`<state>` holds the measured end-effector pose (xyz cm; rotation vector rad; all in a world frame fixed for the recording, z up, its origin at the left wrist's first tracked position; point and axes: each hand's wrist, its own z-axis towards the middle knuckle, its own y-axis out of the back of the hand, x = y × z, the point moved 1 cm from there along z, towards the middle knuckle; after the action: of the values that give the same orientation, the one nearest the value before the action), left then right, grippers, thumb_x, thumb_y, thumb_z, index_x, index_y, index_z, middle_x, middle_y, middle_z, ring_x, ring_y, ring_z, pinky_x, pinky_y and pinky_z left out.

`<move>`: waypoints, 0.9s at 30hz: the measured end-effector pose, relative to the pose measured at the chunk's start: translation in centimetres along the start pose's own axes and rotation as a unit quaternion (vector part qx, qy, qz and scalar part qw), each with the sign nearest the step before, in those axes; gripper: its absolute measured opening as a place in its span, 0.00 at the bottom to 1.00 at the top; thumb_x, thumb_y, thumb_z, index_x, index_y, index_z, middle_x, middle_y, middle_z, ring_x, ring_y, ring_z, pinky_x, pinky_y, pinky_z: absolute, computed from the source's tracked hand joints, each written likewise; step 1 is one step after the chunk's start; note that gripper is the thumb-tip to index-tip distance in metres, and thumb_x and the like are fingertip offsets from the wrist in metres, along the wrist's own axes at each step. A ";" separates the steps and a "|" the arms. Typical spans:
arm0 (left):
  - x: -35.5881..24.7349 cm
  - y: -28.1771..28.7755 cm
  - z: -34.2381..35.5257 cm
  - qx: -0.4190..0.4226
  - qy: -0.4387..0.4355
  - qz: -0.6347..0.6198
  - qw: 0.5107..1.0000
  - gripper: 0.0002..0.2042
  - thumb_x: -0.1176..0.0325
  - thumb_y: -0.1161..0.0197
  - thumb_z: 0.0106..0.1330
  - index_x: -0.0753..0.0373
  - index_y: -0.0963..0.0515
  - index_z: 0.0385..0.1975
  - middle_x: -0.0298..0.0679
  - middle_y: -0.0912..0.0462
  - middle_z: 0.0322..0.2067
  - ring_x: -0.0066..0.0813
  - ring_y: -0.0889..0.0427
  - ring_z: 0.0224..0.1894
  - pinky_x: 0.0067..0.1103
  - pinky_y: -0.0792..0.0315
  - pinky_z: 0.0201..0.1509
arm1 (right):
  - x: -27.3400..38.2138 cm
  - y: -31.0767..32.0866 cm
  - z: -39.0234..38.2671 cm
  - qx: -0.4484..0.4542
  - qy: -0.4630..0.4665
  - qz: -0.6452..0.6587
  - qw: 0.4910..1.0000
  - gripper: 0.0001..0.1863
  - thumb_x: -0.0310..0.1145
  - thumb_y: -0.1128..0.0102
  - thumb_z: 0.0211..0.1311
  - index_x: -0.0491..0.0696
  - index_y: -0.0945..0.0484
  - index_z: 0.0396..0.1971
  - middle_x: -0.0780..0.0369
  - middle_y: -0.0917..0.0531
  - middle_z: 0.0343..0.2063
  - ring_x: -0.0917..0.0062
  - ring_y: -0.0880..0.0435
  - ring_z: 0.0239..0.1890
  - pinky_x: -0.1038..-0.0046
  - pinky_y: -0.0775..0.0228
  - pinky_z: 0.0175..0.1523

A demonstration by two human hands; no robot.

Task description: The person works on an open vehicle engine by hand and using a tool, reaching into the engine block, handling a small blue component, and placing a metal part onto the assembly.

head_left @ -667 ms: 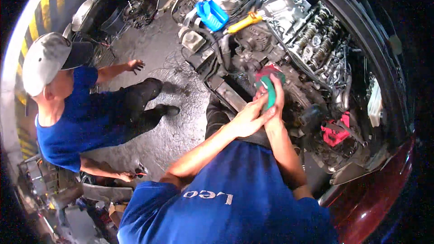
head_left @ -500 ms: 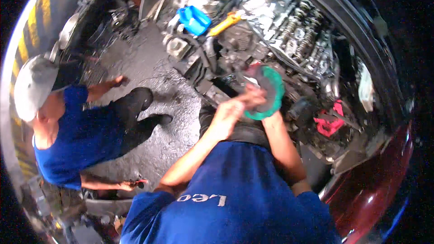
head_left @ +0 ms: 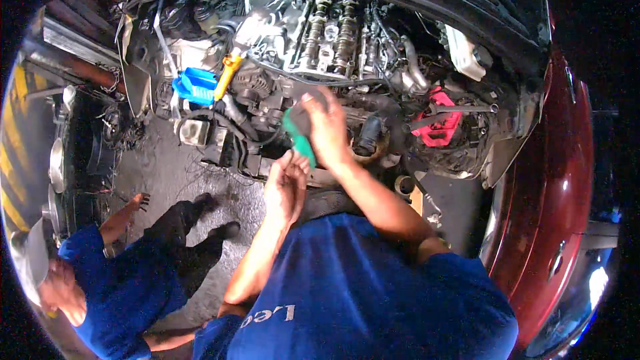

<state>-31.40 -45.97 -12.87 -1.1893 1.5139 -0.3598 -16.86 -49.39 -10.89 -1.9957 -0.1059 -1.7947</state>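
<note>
In front of the open engine bay, my right hand [head_left: 325, 128] grips a green-and-dark round pad [head_left: 297, 132], seen partly edge-on. My left hand [head_left: 285, 187] is just below it, fingers curled at its lower edge. Beyond them are the exposed camshafts [head_left: 331, 37] and belt-side engine parts [head_left: 260, 103]. A blue plastic tray [head_left: 195, 85] and a yellow-orange tool [head_left: 227, 75] sit to the left on the engine. At the right, a wrench [head_left: 460, 108] lies across a red plastic object [head_left: 437, 130].
A co-worker [head_left: 123, 287] in blue shirt and pale cap is at lower left on the wet floor [head_left: 163, 173]. Detached car parts [head_left: 73, 153] stand by a yellow-striped surface [head_left: 17, 147] at left. The red car body [head_left: 547, 213] runs along the right; a white reservoir [head_left: 467, 53] sits at back right.
The view has turned, bringing the engine upright to top centre and the co-worker lower. The pad, face-on earlier, has tilted, and my right hand now covers much of it.
</note>
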 end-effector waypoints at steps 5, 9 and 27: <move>-4.4 -5.8 0.0 0.125 0.039 -0.259 0.957 0.38 0.40 0.60 0.72 0.65 0.47 0.71 0.48 0.46 0.71 0.43 0.48 0.74 0.35 0.56 0.77 | 7.6 10.8 5.9 -0.136 0.168 -0.249 0.944 0.24 0.44 0.44 0.67 0.42 0.25 0.54 0.56 0.20 0.51 0.70 0.24 0.53 0.70 0.36 0.61; -4.6 -4.1 0.3 0.120 0.029 -0.276 0.953 0.40 0.37 0.61 0.70 0.65 0.48 0.71 0.48 0.47 0.72 0.44 0.49 0.74 0.36 0.56 0.77 | 9.4 17.2 10.0 -0.149 0.273 -0.325 0.893 0.27 0.48 0.46 0.69 0.42 0.28 0.58 0.56 0.23 0.54 0.68 0.26 0.56 0.70 0.39 0.64; -4.1 -1.3 1.6 0.084 0.044 -0.077 0.993 0.38 0.38 0.61 0.72 0.67 0.42 0.68 0.52 0.39 0.68 0.50 0.38 0.69 0.40 0.44 0.72 | 2.7 26.4 13.3 -0.125 0.336 -0.556 0.750 0.10 0.28 0.42 0.60 0.43 0.23 0.41 0.53 0.23 0.54 0.55 0.26 0.57 0.60 0.38 0.63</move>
<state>-29.96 -42.64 -10.14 -1.1704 1.4402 -0.6385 5.04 -68.66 -16.25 -1.2685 -1.0488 -3.3002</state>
